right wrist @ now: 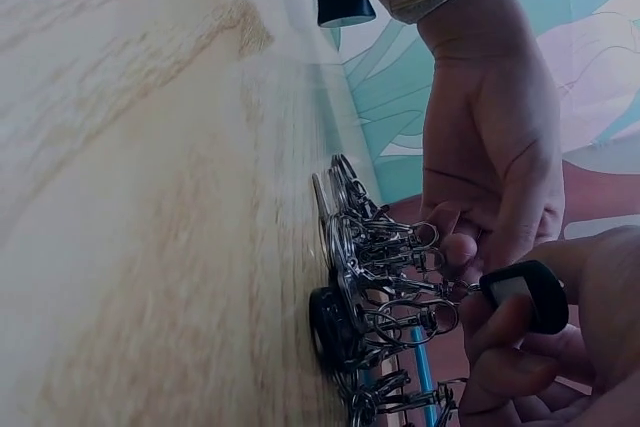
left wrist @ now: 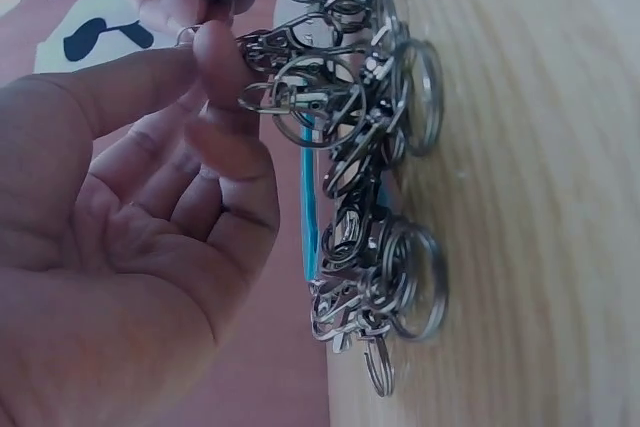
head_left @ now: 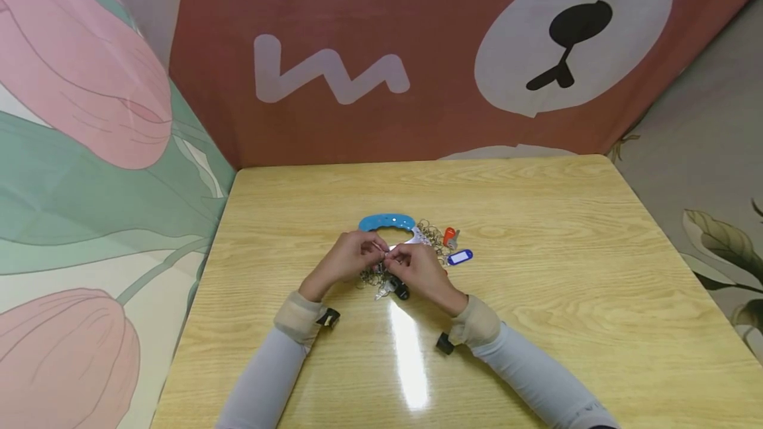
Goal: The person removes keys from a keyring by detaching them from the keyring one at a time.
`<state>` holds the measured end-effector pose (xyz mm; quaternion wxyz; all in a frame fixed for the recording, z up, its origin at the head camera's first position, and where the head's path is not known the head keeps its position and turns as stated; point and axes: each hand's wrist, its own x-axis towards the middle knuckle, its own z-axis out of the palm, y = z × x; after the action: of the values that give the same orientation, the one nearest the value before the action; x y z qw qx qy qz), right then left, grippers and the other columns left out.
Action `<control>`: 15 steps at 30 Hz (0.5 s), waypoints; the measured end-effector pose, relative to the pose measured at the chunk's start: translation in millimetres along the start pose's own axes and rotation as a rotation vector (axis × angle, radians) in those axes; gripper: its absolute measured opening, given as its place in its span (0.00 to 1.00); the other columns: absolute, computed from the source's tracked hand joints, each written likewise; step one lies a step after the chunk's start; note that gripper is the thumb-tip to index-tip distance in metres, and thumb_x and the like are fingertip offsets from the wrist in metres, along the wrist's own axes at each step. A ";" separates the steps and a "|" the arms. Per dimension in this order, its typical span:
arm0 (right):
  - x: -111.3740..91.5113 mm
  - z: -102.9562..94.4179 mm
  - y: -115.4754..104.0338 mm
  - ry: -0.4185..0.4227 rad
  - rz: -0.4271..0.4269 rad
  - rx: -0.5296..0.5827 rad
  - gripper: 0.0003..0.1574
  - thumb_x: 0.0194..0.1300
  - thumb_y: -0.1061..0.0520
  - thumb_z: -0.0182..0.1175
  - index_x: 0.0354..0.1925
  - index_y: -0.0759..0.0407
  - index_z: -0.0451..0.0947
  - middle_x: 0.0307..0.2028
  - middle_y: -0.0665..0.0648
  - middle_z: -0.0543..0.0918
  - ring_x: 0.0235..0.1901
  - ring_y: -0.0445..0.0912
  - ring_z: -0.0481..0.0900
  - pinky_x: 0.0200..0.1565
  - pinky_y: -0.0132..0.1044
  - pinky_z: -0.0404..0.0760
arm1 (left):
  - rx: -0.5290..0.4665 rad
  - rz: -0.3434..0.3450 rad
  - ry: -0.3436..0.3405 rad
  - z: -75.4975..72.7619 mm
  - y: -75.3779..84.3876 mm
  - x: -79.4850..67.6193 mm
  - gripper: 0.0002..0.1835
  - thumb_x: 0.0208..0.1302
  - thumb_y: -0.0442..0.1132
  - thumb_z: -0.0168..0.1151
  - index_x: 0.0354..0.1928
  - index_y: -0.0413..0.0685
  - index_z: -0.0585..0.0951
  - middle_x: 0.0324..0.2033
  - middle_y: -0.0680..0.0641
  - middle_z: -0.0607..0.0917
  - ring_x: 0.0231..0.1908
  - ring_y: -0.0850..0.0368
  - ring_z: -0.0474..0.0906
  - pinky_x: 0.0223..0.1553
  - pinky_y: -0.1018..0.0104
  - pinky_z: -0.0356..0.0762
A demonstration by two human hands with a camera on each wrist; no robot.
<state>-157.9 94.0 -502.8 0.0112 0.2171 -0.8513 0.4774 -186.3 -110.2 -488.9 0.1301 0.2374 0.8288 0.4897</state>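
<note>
Both hands meet over a metal key carrier with a blue handle (head_left: pixel 386 220), which bears many metal clasps and split rings (left wrist: pixel 370 127). My right hand (head_left: pixel 422 273) holds a black key tag (right wrist: pixel 535 295) between thumb and fingers. A thin split ring (left wrist: pixel 186 36) runs from this tag to the fingertips of my left hand (head_left: pixel 348 257), which pinch it. Close below the hands, a silver key (head_left: pixel 383 291) and another black key tag (head_left: pixel 400 290) lie on the table. Fingers partly hide the pinched ring in the head view.
Right of the carrier lie an orange key tag (head_left: pixel 449 236) with a key (head_left: pixel 454 241) and a blue key tag (head_left: pixel 460 257) with a white label. The wooden table (head_left: pixel 536 217) meets a red printed backdrop (head_left: pixel 357 131) at its far edge.
</note>
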 end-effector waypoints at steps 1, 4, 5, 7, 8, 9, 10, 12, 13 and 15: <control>-0.1 0.0 -0.3 0.001 -0.001 -0.001 0.03 0.65 0.64 0.72 0.36 0.64 0.89 0.25 0.54 0.88 0.20 0.37 0.76 0.22 0.26 0.73 | -0.017 -0.003 -0.003 -0.6 -0.4 -0.4 0.06 0.72 0.27 0.63 0.44 0.38 0.87 0.32 0.43 0.91 0.31 0.51 0.88 0.34 0.68 0.85; -0.1 0.0 -0.7 0.006 -0.007 -0.012 0.02 0.64 0.63 0.72 0.36 0.63 0.90 0.24 0.53 0.87 0.19 0.37 0.75 0.22 0.26 0.72 | -0.058 -0.020 -0.008 -2.8 1.0 -2.1 0.07 0.73 0.29 0.63 0.46 0.37 0.88 0.32 0.41 0.91 0.32 0.50 0.88 0.36 0.67 0.85; -0.1 0.1 -0.4 0.008 -0.013 -0.017 0.02 0.64 0.63 0.72 0.35 0.63 0.90 0.23 0.53 0.87 0.19 0.37 0.75 0.21 0.26 0.72 | -0.065 -0.026 -0.007 -3.4 1.7 -2.4 0.07 0.73 0.29 0.63 0.47 0.37 0.88 0.33 0.40 0.91 0.33 0.50 0.89 0.37 0.67 0.85; 0.0 0.2 -1.4 0.012 -0.019 -0.020 0.02 0.63 0.63 0.72 0.35 0.63 0.90 0.23 0.53 0.87 0.19 0.37 0.76 0.22 0.26 0.73 | -0.073 -0.039 -0.007 -4.1 3.0 -2.9 0.08 0.73 0.30 0.64 0.47 0.37 0.89 0.37 0.40 0.92 0.36 0.51 0.90 0.39 0.67 0.86; 0.0 0.3 -1.2 0.014 -0.024 -0.022 0.02 0.63 0.64 0.73 0.35 0.63 0.90 0.23 0.53 0.87 0.19 0.37 0.76 0.22 0.27 0.74 | -0.080 -0.044 -0.008 -4.3 3.5 -3.0 0.08 0.73 0.30 0.64 0.48 0.36 0.89 0.39 0.40 0.92 0.37 0.51 0.90 0.40 0.67 0.87; 0.1 0.5 -0.6 0.015 -0.029 -0.021 0.02 0.62 0.64 0.73 0.35 0.63 0.90 0.24 0.53 0.88 0.19 0.37 0.77 0.22 0.27 0.75 | -0.089 -0.049 -0.008 -4.3 3.4 -2.9 0.08 0.73 0.30 0.65 0.48 0.36 0.89 0.40 0.40 0.92 0.38 0.51 0.90 0.41 0.67 0.88; 0.0 0.5 -0.2 0.016 -0.035 -0.021 0.02 0.62 0.64 0.73 0.35 0.64 0.90 0.24 0.54 0.88 0.19 0.37 0.77 0.21 0.27 0.76 | -0.098 -0.053 -0.009 -4.3 3.2 -2.7 0.08 0.72 0.30 0.65 0.48 0.36 0.89 0.42 0.40 0.92 0.40 0.51 0.91 0.42 0.66 0.88; -0.1 0.7 -0.4 0.017 -0.037 -0.021 0.03 0.62 0.64 0.74 0.35 0.64 0.90 0.25 0.54 0.89 0.20 0.37 0.78 0.22 0.27 0.77 | -0.117 -0.063 -0.011 -4.4 3.5 -2.6 0.08 0.72 0.30 0.66 0.48 0.35 0.89 0.43 0.40 0.92 0.41 0.52 0.91 0.43 0.66 0.89; -0.2 1.0 0.1 0.016 -0.038 -0.021 0.03 0.62 0.64 0.74 0.35 0.64 0.90 0.26 0.54 0.89 0.20 0.37 0.79 0.22 0.28 0.78 | -0.127 -0.069 -0.011 -4.5 3.7 -2.8 0.08 0.71 0.30 0.65 0.48 0.35 0.88 0.43 0.40 0.92 0.41 0.52 0.91 0.44 0.65 0.89; -0.4 1.4 0.9 0.016 -0.039 -0.020 0.03 0.63 0.64 0.74 0.36 0.63 0.90 0.26 0.54 0.90 0.21 0.36 0.79 0.23 0.28 0.79 | -0.141 -0.085 -0.011 -4.6 4.5 -2.9 0.09 0.71 0.29 0.65 0.48 0.35 0.88 0.42 0.40 0.92 0.41 0.52 0.90 0.44 0.65 0.89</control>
<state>-157.7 93.4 -504.3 0.0294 0.2298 -0.8515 0.4704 -184.7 -113.3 -482.8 0.1717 0.1951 0.8008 0.5397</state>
